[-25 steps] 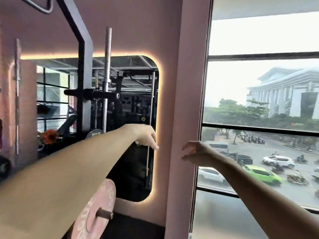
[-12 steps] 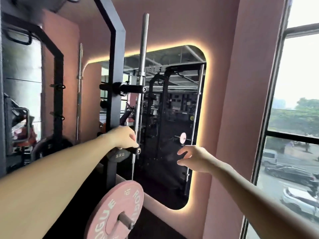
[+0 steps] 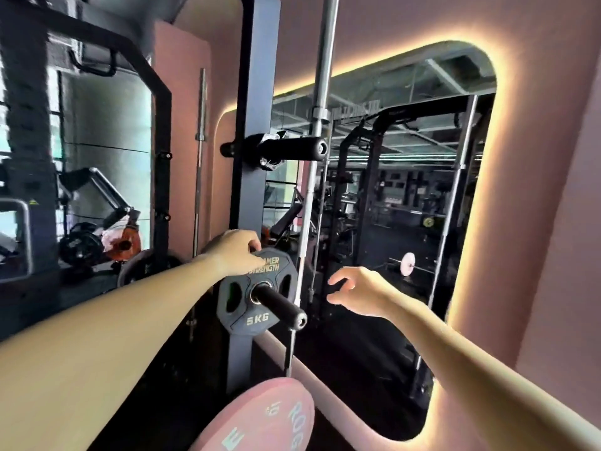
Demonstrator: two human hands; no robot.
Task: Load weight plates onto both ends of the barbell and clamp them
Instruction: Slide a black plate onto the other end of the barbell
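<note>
I see two bare forearms coming in from the bottom of the view, one from the lower left and one from the lower right. Neither arm shows a sleeve, a cuff or a glove. My left hand (image 3: 235, 252) wears no ring, strap or watch that I can make out, and the wrist behind it is uncovered. My right hand (image 3: 361, 292) is likewise bare, with nothing on its fingers or wrist. No other clothing shows.
</note>
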